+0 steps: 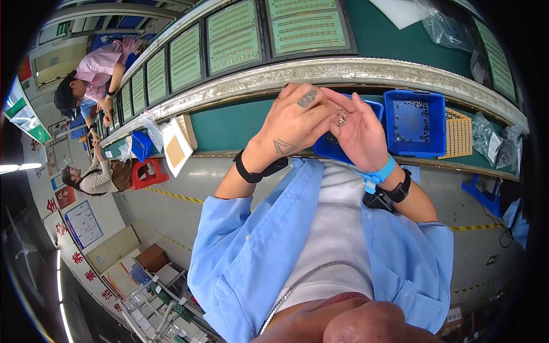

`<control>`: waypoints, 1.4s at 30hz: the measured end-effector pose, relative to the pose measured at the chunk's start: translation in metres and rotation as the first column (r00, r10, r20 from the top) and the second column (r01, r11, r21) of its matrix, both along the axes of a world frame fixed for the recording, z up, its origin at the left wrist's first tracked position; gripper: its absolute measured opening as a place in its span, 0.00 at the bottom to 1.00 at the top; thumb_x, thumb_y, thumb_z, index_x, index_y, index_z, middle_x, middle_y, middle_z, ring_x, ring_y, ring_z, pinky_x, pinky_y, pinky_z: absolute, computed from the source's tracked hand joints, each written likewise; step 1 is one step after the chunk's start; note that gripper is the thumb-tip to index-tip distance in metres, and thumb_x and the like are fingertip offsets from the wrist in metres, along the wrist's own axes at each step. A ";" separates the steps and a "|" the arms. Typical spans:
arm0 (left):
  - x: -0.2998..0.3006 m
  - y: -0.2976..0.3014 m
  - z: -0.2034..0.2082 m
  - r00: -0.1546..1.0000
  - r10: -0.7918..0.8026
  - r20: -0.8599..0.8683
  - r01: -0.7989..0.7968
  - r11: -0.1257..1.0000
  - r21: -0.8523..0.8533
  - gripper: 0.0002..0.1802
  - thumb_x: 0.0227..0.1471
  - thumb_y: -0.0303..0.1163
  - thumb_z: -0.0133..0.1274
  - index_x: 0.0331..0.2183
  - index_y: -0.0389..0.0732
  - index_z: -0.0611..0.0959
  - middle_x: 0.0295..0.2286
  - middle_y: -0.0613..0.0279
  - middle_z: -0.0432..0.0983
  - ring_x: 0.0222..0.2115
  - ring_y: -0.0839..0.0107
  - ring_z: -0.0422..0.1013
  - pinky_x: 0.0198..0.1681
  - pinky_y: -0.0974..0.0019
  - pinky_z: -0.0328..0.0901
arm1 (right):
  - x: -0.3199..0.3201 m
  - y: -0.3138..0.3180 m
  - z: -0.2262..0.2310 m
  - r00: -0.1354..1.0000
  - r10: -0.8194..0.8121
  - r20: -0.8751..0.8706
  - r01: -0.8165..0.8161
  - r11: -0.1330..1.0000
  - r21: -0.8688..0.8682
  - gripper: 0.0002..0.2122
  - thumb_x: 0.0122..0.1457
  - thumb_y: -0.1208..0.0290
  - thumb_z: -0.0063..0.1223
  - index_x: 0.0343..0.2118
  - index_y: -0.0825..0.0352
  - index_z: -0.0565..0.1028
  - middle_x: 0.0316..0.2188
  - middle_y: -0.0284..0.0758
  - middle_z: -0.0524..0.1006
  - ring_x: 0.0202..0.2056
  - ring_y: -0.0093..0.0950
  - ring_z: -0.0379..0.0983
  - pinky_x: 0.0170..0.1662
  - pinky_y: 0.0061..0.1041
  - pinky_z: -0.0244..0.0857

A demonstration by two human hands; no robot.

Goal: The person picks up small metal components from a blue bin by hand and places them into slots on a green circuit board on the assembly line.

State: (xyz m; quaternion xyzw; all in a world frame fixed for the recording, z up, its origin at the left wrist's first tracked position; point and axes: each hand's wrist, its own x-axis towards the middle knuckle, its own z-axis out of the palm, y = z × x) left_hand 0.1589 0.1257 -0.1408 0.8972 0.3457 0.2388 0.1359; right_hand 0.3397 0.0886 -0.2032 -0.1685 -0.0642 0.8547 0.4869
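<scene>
My right hand [367, 136] is palm up with fingers curled, cupping a few small shiny metal pieces [342, 118]. From the left, my left hand [297, 117] reaches over, its bent fingers and thumb pinched at those pieces; whatever lies between its fingertips is hidden. Both hands are above the near strip of the green bench. Partly behind them is a blue bin [326, 150], largely covered by the hands. Another blue bin [390, 146], right of my right hand, holds many small dark parts [420, 123].
Beyond a worn metal rail [251, 86], green board panels [233, 40] lie in black trays. On the right are a tan perforated board [457, 134] and plastic bags [486, 137]. Leftward stand a white slab [177, 146] and a small blue bin [141, 146]. Two people [97, 71] work farther left.
</scene>
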 end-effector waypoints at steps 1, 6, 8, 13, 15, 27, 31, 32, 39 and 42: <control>0.000 0.000 -0.001 1.000 0.004 -0.008 -0.004 1.000 0.023 0.10 0.45 0.27 0.68 0.34 0.46 0.88 0.32 0.68 0.77 0.37 0.64 0.74 0.44 0.59 0.65 | 0.001 0.000 -0.002 0.999 0.006 -0.054 -0.006 1.000 -0.007 0.31 0.77 0.52 0.29 0.66 0.79 0.62 0.62 0.45 0.71 0.61 0.31 0.70 0.66 0.32 0.62; 0.001 0.003 0.003 0.996 0.092 0.001 -0.091 0.988 0.126 0.10 0.44 0.27 0.68 0.34 0.45 0.88 0.33 0.68 0.77 0.37 0.64 0.73 0.44 0.59 0.65 | 0.000 0.000 -0.001 0.980 0.028 -0.199 -0.033 0.999 -0.024 0.34 0.76 0.48 0.25 0.67 0.79 0.61 0.62 0.45 0.71 0.62 0.31 0.69 0.67 0.32 0.60; 0.004 0.004 0.004 0.998 0.066 -0.020 -0.064 0.992 0.109 0.11 0.43 0.27 0.68 0.33 0.45 0.88 0.33 0.68 0.77 0.37 0.65 0.73 0.44 0.59 0.65 | 0.000 0.000 -0.001 0.970 0.018 -0.242 -0.018 1.000 0.001 0.36 0.76 0.45 0.24 0.67 0.79 0.60 0.62 0.45 0.71 0.62 0.31 0.68 0.68 0.32 0.59; 0.000 0.006 0.002 0.995 0.059 -0.081 -0.053 0.996 0.073 0.12 0.42 0.27 0.68 0.34 0.46 0.88 0.33 0.68 0.76 0.37 0.65 0.73 0.43 0.60 0.65 | -0.003 -0.001 0.013 0.995 -0.001 -0.104 -0.004 0.999 -0.054 0.37 0.76 0.44 0.23 0.68 0.78 0.60 0.62 0.44 0.71 0.62 0.31 0.68 0.68 0.33 0.58; 0.001 0.008 0.005 0.994 0.044 -0.096 -0.038 0.997 0.063 0.12 0.42 0.27 0.68 0.34 0.46 0.88 0.33 0.68 0.76 0.38 0.65 0.73 0.44 0.59 0.65 | -0.003 -0.002 0.010 0.996 0.006 -0.086 -0.009 0.999 -0.037 0.36 0.76 0.44 0.23 0.68 0.78 0.60 0.61 0.43 0.71 0.62 0.31 0.68 0.68 0.33 0.58; 0.004 0.016 0.005 0.988 0.019 -0.153 -0.020 1.000 -0.006 0.10 0.45 0.28 0.65 0.34 0.44 0.85 0.34 0.66 0.75 0.39 0.63 0.72 0.44 0.59 0.66 | -0.001 0.000 0.006 0.999 0.035 -0.003 -0.035 0.999 0.025 0.33 0.77 0.48 0.23 0.67 0.76 0.63 0.61 0.42 0.72 0.62 0.32 0.68 0.68 0.34 0.59; 0.002 0.015 0.006 0.991 0.047 -0.128 -0.046 0.999 0.010 0.09 0.47 0.28 0.64 0.34 0.43 0.84 0.33 0.65 0.75 0.39 0.63 0.72 0.44 0.59 0.66 | -0.002 0.001 0.006 0.997 0.050 0.061 -0.053 0.998 0.044 0.33 0.77 0.48 0.24 0.67 0.76 0.62 0.61 0.42 0.72 0.63 0.32 0.69 0.68 0.34 0.60; 0.002 0.014 0.007 0.990 0.035 -0.140 -0.031 0.999 0.032 0.08 0.47 0.28 0.64 0.33 0.43 0.84 0.33 0.65 0.75 0.39 0.63 0.72 0.44 0.59 0.66 | -0.002 0.001 0.006 0.995 0.051 0.083 -0.056 0.996 0.067 0.33 0.77 0.48 0.23 0.67 0.76 0.61 0.61 0.42 0.72 0.63 0.32 0.68 0.69 0.34 0.60; -0.004 0.016 0.005 0.974 -0.017 -0.228 0.049 0.989 0.137 0.08 0.45 0.30 0.65 0.32 0.43 0.85 0.33 0.65 0.75 0.38 0.63 0.73 0.44 0.60 0.67 | -0.008 -0.003 0.015 0.977 0.041 0.208 -0.059 0.995 0.082 0.34 0.77 0.46 0.23 0.68 0.75 0.60 0.62 0.41 0.71 0.64 0.31 0.67 0.69 0.34 0.58; -0.005 0.015 0.006 0.974 -0.033 -0.223 0.066 0.988 0.142 0.09 0.44 0.30 0.66 0.32 0.43 0.85 0.32 0.66 0.75 0.37 0.64 0.73 0.44 0.60 0.68 | -0.008 -0.004 0.021 0.978 0.058 0.198 -0.071 0.996 0.060 0.34 0.77 0.46 0.25 0.67 0.74 0.62 0.62 0.41 0.70 0.64 0.29 0.67 0.69 0.33 0.58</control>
